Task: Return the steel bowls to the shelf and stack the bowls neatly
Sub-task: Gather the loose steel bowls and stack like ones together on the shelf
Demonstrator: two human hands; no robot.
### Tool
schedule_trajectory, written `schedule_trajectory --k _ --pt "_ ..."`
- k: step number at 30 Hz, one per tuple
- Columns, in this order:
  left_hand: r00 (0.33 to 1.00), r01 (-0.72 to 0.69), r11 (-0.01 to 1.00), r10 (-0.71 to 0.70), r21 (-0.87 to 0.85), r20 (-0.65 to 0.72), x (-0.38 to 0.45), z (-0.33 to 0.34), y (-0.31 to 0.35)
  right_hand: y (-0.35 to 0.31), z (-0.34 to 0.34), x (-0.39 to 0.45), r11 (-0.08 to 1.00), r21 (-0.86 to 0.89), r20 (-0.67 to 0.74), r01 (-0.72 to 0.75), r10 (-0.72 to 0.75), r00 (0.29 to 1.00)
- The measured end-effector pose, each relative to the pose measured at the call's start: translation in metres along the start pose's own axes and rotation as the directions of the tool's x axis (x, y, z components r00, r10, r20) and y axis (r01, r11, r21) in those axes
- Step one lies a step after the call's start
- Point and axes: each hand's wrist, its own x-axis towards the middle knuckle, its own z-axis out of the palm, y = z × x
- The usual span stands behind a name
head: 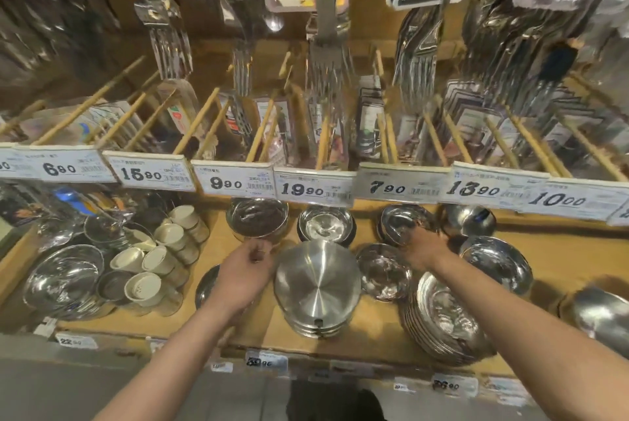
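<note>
Your left hand (246, 272) curls its fingers on the near rim of a shiny, dark-reflecting steel bowl (257, 218) at frame centre on the wooden shelf (374, 325). Your right hand (423, 247) grips another bowl (400, 221), centre right.

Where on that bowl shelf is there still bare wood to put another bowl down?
Bare shelf shows at the right rear, behind the tilted bowl. A narrower strip lies between the cream cups and the left hand. The middle, around the upturned stack and plate stack, is crowded.
</note>
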Motion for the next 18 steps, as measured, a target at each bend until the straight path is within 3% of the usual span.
schedule_trajectory --k 3,11,18 --pt "0.995 0.091 0.996 -0.091 -0.004 -0.037 -0.002 -0.006 -0.007 0.0 0.006 0.017 0.991 -0.132 0.065 -0.033 0.042 0.997" --pt "0.98 0.169 0.986 -0.168 -0.003 -0.108 0.001 -0.001 -0.006 0.002 0.013 0.04 0.987 -0.163 0.081 0.002 0.011 0.997" --pt "0.977 0.199 0.979 -0.201 -0.03 -0.076 -0.001 0.0 0.0 0.007 0.005 0.036 0.995 -0.095 0.068 0.039 -0.033 0.997"
